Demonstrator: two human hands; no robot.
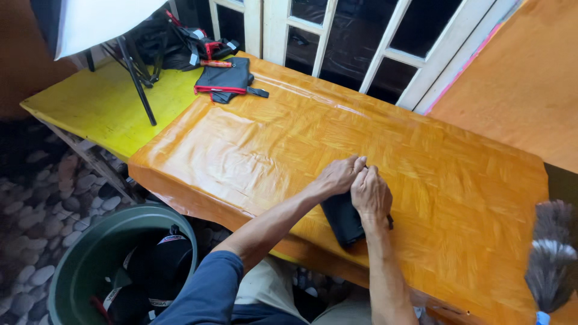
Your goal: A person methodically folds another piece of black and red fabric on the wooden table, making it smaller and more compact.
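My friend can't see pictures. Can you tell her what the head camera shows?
Two hands, left hand and right hand, press on a folded black cloth at the near edge of an orange table. Another black cloth with red trim lies at the far end, and a green bin stands on the floor.

pouch (342, 219) on table (457, 180) under hands, bucket (78, 265) left below
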